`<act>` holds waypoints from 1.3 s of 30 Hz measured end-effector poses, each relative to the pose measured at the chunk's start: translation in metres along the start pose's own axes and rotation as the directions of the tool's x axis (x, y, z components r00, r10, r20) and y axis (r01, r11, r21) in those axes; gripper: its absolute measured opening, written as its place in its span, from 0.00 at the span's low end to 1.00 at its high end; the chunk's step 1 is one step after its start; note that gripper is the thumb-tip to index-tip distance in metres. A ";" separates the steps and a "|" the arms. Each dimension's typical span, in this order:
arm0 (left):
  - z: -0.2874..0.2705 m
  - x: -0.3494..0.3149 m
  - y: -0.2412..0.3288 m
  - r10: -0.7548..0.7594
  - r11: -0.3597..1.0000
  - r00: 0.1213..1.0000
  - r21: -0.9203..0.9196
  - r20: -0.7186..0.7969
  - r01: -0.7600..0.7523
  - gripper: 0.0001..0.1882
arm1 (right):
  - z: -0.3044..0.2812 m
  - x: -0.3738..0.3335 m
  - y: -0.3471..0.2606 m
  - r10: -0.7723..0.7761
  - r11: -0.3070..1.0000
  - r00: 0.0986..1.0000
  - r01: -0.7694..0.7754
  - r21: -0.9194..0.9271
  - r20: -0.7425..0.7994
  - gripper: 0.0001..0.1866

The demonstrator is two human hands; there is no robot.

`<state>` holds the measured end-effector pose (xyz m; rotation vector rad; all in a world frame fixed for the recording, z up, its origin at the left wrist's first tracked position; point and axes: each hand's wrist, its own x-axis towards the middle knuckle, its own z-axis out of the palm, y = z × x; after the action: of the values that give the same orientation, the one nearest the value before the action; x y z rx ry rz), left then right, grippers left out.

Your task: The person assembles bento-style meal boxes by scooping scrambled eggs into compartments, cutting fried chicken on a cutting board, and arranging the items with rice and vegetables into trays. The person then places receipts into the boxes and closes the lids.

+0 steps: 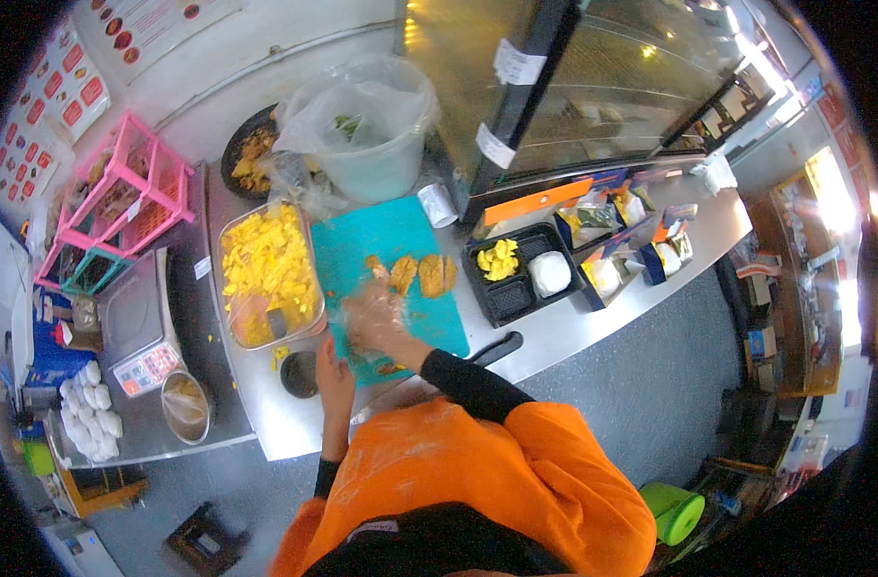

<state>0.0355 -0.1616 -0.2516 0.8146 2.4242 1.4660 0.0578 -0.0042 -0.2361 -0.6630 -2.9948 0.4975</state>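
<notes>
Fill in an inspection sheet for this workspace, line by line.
Surface: metal counter, with a few yellow scraps near the food pan.
Job's things: browned slices on a teal cutting board; black-handled knife beside it; divided black tray holding yellow food and a white portion.
Clutter: pink rack, plastic-lined bucket, white bundles.
Hands: right hand over the board, blurred; left hand by its near-left side; grips unclear.
Cables: nothing seen.
Surroundings: grey floor, green container, glass-fronted cabinet.

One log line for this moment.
right hand: blurred, over teal cutting board; left hand: at board's left edge; brown pieces: on board; black tray: right of board
</notes>
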 end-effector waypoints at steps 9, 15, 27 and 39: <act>0.004 -0.066 0.064 -0.121 0.989 0.989 -0.079 0.091 0.128 0.16 | -0.022 -0.001 0.023 -0.095 0.645 0.995 0.093 0.759 -0.041 0.23; 0.089 -0.024 0.168 0.251 0.967 0.874 -0.156 0.417 -0.204 0.10 | -0.157 -0.102 0.179 0.016 -0.339 0.988 0.149 0.929 -0.153 0.34; 0.613 -0.014 0.426 0.692 0.602 0.221 -0.381 0.687 -0.701 0.30 | -0.296 -0.350 0.583 0.687 -0.192 0.687 0.484 0.854 -0.235 0.35; 0.670 -0.014 0.397 0.642 0.560 0.233 -0.240 0.730 -0.793 0.26 | -0.259 -0.333 0.725 0.521 -0.367 0.853 0.187 0.911 0.035 0.25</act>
<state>0.4768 0.4804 -0.2398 2.2976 1.4744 0.6906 0.6808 0.5568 -0.2079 -0.7376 -0.8529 2.1084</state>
